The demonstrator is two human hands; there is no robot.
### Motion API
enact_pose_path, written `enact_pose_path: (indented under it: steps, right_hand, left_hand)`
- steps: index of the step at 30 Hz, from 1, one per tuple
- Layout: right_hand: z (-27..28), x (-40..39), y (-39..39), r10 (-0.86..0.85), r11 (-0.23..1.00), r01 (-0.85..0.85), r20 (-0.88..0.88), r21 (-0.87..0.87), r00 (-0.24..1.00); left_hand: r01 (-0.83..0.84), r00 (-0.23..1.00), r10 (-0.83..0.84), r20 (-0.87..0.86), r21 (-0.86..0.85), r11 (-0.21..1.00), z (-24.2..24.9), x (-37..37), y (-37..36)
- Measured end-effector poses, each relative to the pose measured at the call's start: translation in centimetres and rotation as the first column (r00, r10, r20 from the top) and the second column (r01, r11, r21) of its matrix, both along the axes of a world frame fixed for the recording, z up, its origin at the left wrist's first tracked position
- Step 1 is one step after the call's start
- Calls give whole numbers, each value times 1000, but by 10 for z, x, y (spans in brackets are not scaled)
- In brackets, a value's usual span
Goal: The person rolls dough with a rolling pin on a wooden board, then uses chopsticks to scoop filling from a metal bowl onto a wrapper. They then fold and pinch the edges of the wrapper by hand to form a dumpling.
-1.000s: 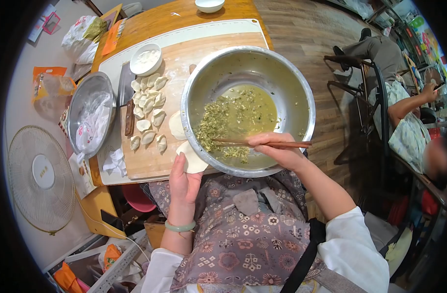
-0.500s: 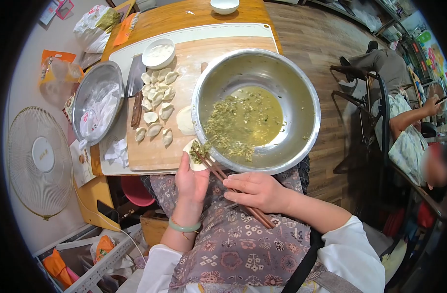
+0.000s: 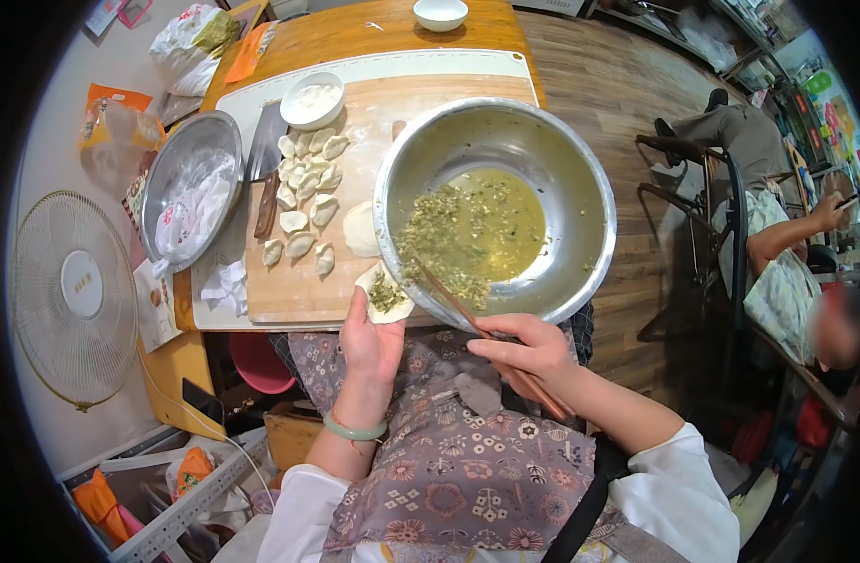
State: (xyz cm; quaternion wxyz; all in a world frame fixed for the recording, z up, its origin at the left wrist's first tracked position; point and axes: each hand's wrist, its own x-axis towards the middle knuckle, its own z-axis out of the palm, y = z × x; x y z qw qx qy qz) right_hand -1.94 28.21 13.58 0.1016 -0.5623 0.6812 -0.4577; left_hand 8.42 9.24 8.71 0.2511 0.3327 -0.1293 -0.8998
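My left hand [image 3: 369,342] holds a round dumpling wrapper [image 3: 397,310] at the near edge of the board, with a mound of green filling [image 3: 385,294] on it. A pair of brown chopsticks [image 3: 458,305] is gripped in my right hand [image 3: 529,352], closed around them. Their tips reach over the left inner side of a large steel bowl [image 3: 594,225], which contains chopped green filling [image 3: 439,235] in yellowish liquid. Left of the bowl another flat wrapper [image 3: 360,230] lies on the wooden board [image 3: 355,281]. Several folded dumplings [image 3: 303,178] sit farther left.
A cleaver [image 3: 266,169] with a wooden handle lies beside the dumplings, near a small white bowl of flour [image 3: 313,101]. A metal basin [image 3: 228,206] with a plastic bag leans at the left, by a fan [image 3: 78,291]. Another person [image 3: 777,230] sits at the right.
My right hand and the chopsticks have moved right, off the wrapper and over the steel bowl's rim. The filling stays on the wrapper in my left hand.
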Motion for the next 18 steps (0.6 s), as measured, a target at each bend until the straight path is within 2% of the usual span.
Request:
enact_pose_path:
  steps: [1, 2, 5, 9, 14, 18]
  right_hand:
    - [-3, 1, -1, 5, 998, -8, 52, 61, 999]
    - [-9, 0, -3, 34, 999, -34, -85, -10, 996]
    - [-6, 3, -5, 77, 996, -85, -165, -39, 983]
    - [-9, 7, -7, 150, 981, -163, -119, -104, 981]
    - [-16, 14, -6, 195, 971, -224, -260, -88, 946]
    - [-13, 14, -9, 214, 965, -246, -266, -94, 940]
  left_hand:
    - [4, 1000, -5, -26, -16, 1000, -1, 0, 1]
    - [5, 1000, -5, -25, -17, 1000, -3, 1, 1]
    - [1, 999, -2, -38, -16, 1000, -3, 3, 2]
    - [12, 1000, -12, -7, -42, 999, -2, 1, 6]
    - [26, 1000, -27, -13, -84, 996, -3, 3, 8]
    - [-52, 998, 57, 39, -108, 993, 4, 8, 13]
